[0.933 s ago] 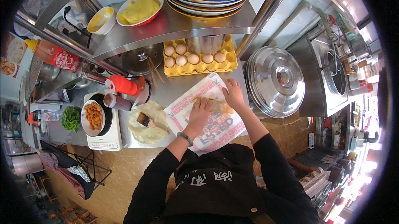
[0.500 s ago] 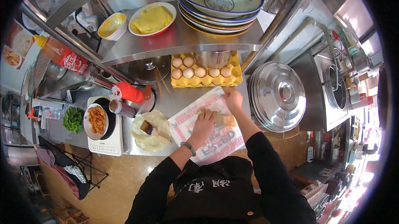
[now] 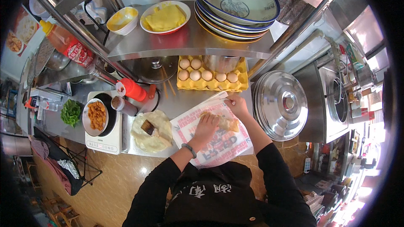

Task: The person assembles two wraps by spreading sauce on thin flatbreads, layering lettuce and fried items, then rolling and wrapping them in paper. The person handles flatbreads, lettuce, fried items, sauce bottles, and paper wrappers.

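A sheet of white wrapping paper (image 3: 187, 122) with red and blue print lies at an angle on the steel counter, its near end hanging over the front edge. On it rests a rolled pancake wrap (image 3: 229, 124), pale and lightly browned. My left hand (image 3: 205, 127) curls over the wrap's left end, which the fingers partly hide. At the paper's far right corner, my right hand (image 3: 237, 104) pinches the edge between thumb and fingers. Left of the paper lies a flat, pale pancake (image 3: 142, 138) with a dark brown piece (image 3: 147, 127) on top.
Beyond the paper stands a yellow egg tray (image 3: 212, 85). Stacked metal lids (image 3: 288, 101) are at the right. Leftward are a red squeeze bottle (image 3: 134, 90), a shaker (image 3: 124, 106), a bowl of orange-brown food pieces (image 3: 96, 116) on a white cooker (image 3: 110, 142), and lettuce (image 3: 71, 112). A shelf (image 3: 176, 50) overhangs.
The whole view has shifted slightly. My left hand stays on the wrap and my right hand still pinches the paper's corner, with little movement.
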Available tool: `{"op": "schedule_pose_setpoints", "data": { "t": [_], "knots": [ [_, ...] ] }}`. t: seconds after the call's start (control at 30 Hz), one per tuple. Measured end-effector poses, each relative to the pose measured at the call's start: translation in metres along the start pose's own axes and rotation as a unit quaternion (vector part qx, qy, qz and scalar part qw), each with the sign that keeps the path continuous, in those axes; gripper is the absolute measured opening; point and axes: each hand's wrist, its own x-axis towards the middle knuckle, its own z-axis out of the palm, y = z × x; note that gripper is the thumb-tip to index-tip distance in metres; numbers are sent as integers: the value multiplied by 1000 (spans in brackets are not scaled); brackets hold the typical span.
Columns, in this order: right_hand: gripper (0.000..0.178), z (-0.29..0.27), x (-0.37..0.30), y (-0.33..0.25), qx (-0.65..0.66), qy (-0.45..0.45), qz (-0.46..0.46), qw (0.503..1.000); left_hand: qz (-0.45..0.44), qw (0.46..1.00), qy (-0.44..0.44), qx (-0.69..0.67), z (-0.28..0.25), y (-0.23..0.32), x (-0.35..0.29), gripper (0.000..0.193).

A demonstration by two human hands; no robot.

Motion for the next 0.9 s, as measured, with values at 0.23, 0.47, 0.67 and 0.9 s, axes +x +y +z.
{"op": "schedule_pose_setpoints", "data": {
  "t": [0.23,0.47,0.67,0.9],
  "knots": [
    [10,-19,-44,-38,-75,-30,-187,979,-23,997,66,-44,-8,0,0,50],
    [16,-2,-100,-41,-226,2,-316,921,30,998,31,52,-16,-8,9,54],
    [15,10,-113,-31,-179,-35,-301,936,117,992,-14,40,-8,-21,14,48],
    [55,10,-75,-24,-238,-82,-85,964,120,990,37,60,5,-21,8,42]
  ]
}}
